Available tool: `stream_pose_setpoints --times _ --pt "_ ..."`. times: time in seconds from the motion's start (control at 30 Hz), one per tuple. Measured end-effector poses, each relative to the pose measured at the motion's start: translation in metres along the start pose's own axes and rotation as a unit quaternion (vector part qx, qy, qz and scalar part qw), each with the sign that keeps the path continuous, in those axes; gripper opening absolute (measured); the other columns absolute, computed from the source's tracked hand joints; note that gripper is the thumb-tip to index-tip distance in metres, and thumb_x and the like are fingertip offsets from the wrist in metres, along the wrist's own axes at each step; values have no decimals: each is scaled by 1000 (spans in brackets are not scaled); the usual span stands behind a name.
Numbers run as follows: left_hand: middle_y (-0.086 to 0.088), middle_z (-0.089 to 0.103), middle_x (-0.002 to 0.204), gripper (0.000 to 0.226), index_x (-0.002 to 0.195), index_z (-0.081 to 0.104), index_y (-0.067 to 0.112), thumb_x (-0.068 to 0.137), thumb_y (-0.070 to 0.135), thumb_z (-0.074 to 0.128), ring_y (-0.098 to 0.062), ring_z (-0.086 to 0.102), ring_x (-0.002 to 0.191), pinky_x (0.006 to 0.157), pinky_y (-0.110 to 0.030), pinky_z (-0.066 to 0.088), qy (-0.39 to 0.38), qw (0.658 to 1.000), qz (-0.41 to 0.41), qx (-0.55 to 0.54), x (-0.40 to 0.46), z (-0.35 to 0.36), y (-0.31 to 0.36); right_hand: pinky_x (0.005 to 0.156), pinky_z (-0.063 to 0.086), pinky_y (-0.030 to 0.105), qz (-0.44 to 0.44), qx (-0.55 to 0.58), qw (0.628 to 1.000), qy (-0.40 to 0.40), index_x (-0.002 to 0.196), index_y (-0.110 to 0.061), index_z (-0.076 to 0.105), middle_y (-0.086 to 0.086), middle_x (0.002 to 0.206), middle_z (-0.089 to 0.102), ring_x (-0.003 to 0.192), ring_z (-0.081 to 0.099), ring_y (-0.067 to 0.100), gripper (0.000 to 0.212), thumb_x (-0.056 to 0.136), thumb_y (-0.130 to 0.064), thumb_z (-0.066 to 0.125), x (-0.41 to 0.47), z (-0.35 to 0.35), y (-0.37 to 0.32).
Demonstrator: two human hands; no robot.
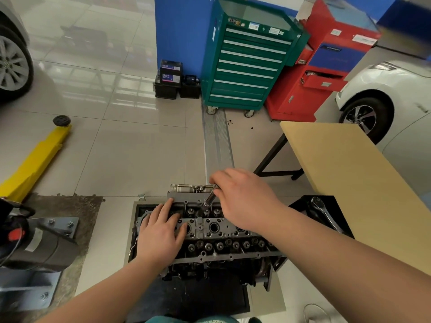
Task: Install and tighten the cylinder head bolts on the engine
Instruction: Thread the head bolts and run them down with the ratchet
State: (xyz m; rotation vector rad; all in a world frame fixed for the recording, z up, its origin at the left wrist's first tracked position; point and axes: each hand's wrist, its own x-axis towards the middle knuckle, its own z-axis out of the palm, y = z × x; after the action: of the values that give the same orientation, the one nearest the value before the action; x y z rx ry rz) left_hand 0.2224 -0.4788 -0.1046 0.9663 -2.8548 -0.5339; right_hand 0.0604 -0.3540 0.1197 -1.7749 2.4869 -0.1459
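Left hand (161,231) flat, fingers straight, pressing cylinder head (217,229) | right hand (242,197) gripping socket extension (210,199) | tiled workshop floor (130,155), green tool cabinet (247,64)

head left end: covered by flat left hand (161,231)
head far middle: right hand (242,197) grips extension bar (210,198) standing tilted in cylinder head (221,231)
head near row: open, valve springs exposed
right side: yellow table (345,173) edge near, ratchet (324,212) in black tray under it
left side: bare tile, then motor unit (35,243)
far side: bare floor up to green cabinet (245,64)
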Motion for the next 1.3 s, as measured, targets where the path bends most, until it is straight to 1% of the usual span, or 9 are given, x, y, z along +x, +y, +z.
stream_pose_setpoints --times 0.5,0.6,0.67,0.77,0.87,0.97,1.1,1.2,1.3 --pt "-1 41 166 69 148 59 22 100 62 31 -31 32 153 124 -55 31 38 999 10 -30 -6 -14 -2 74 54 43 34 -14 999 8 114 -18 60 -1 99 67 91 62 25 29 105 -44 52 4 7 -7" --pt "10 47 160 63 152 52 32 98 65 51 -14 38 150 123 -45 35 9 979 101 -177 9 -35 18 53 38 33 64 -63 996 5 89 -22 50 -6 72 54 68 55 22 46 98 -67 48 9 8 -7" --pt "23 62 143 54 142 56 46 91 57 71 3 53 135 117 -37 45 -81 930 105 -342 22 -54 39 50 29 32 79 -84 993 -4 84 -24 45 -8 67 46 65 51 21 51 95 -74 44 12 6 -10" --pt "16 78 99 20 105 74 42 92 27 78 -4 73 97 91 -35 58 -66 889 109 -441 40 -72 61 61 46 37 79 -81 993 -15 98 -24 55 -5 84 61 81 62 24 49 95 -72 46 13 2 -9" --pt "19 63 70 31 88 66 44 100 16 68 0 56 64 65 -17 45 -88 894 151 -412 51 -86 60 75 54 42 24 -25 998 -46 123 -30 53 -4 110 65 98 63 24 36 97 -55 56 8 -9 -3" --pt "15 60 72 18 92 64 39 103 25 67 -3 53 67 68 -22 47 -151 897 184 -372 58 -95 56 75 54 45 22 -29 994 -99 118 -24 54 1 105 65 96 63 29 22 102 -39 55 7 -17 4" --pt "12 73 87 13 97 68 30 92 27 80 -8 70 84 77 -22 56 -85 905 178 -377 59 -102 69 56 35 36 107 -133 983 -68 85 -25 46 -5 68 40 69 49 25 51 99 -72 35 15 -13 -4" --pt "5 69 73 19 83 65 30 88 17 78 -5 60 63 62 -24 49 -72 917 170 -354 64 -105 70 60 33 36 42 -150 988 -17 98 -25 50 -5 80 52 77 56 25 47 96 -71 40 13 -10 -9" --pt "-10 65 78 12 97 69 13 93 20 78 -12 55 68 71 -29 49 -138 899 167 -381 70 -108 60 62 37 36 -22 -99 993 -60 114 -24 52 -8 95 51 91 60 24 25 97 -41 59 10 -18 -8"
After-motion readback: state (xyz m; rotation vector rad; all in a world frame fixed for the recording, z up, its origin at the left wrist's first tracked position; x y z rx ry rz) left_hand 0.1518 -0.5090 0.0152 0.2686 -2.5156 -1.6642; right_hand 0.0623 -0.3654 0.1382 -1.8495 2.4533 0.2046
